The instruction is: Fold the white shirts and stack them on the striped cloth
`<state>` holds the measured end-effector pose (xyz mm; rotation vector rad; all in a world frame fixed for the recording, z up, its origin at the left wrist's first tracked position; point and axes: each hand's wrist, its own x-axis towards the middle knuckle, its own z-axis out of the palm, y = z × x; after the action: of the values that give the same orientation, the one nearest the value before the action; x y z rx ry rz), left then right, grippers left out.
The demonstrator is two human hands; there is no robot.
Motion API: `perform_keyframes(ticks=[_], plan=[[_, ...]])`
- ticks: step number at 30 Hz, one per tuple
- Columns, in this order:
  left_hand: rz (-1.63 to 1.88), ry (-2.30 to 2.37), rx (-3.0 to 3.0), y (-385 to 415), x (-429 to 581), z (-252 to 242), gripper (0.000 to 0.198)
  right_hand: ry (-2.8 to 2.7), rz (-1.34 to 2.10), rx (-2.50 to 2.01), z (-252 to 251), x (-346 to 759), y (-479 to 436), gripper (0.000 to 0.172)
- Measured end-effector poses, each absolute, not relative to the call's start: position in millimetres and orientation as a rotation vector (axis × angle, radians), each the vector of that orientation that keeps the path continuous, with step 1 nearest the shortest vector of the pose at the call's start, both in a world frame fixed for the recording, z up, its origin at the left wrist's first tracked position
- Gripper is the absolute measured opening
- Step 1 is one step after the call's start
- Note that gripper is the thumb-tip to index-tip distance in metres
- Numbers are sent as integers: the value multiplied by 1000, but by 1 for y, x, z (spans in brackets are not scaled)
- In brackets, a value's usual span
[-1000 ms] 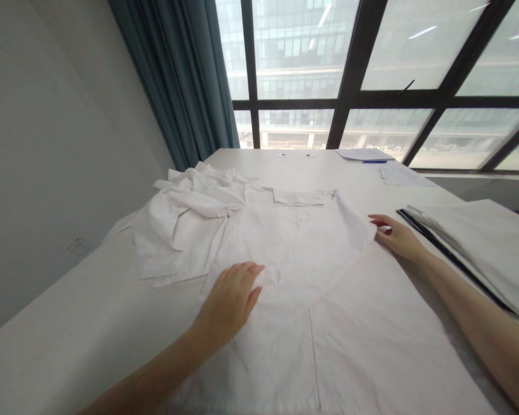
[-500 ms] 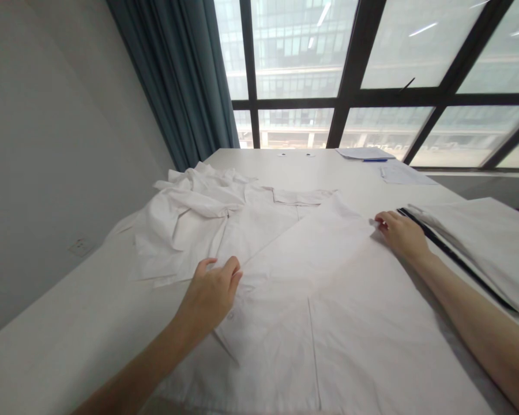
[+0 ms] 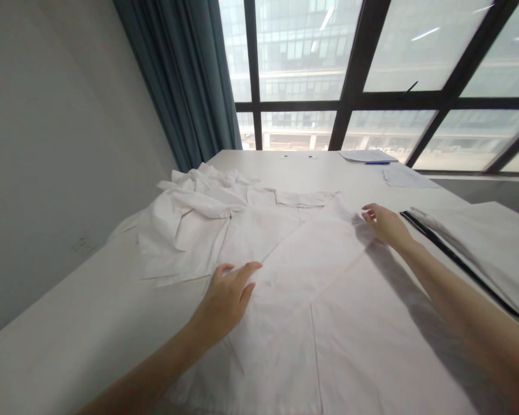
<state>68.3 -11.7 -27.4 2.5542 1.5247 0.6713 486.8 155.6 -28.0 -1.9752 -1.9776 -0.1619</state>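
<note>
Shirt (image 3: 311,271) lies on the table (image 3: 90,323). Your left hand (image 3: 227,297) presses it flat, fingers loosely spread. Your right hand (image 3: 384,225) curls at the fold's far corner, pinch unclear. Right side's folded in; the left sleeve (image 3: 185,219) lies crumpled, unfolded.

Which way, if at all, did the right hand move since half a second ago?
Yes. The right hand has slid a little left, toward the shirt collar, and the gap to the black strip beside it is wider.
</note>
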Motion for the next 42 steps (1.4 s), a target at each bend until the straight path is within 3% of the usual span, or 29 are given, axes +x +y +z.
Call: perform_keyframes(ticks=[3, 8, 14, 23, 29, 38, 42], plan=[[794, 1383, 2524, -9, 68, -31, 36, -1953, -122, -2067, -34, 480, 170, 40], [927, 1317, 2408, -4, 65, -33, 34, -1936, -138, -2139, -40, 485, 180, 29], [824, 1325, 2405, -5, 66, -33, 35, -1812, -117, -2142, -45, 498, 178, 33], [827, 1332, 2297, -5, 67, -28, 29, -1915, 119, -1866, -40, 513, 157, 38], [830, 1326, 2128, -9, 67, -24, 35, -2089, 367, -1613, -46, 530, 127, 55], [743, 1274, 1743, -10, 66, -14, 48, -1879, -109, -1780, -51, 520, 122, 39], [798, 1134, 1561, -7, 66, -17, 53, -1774, -55, -1819, -49, 515, 122, 39]])
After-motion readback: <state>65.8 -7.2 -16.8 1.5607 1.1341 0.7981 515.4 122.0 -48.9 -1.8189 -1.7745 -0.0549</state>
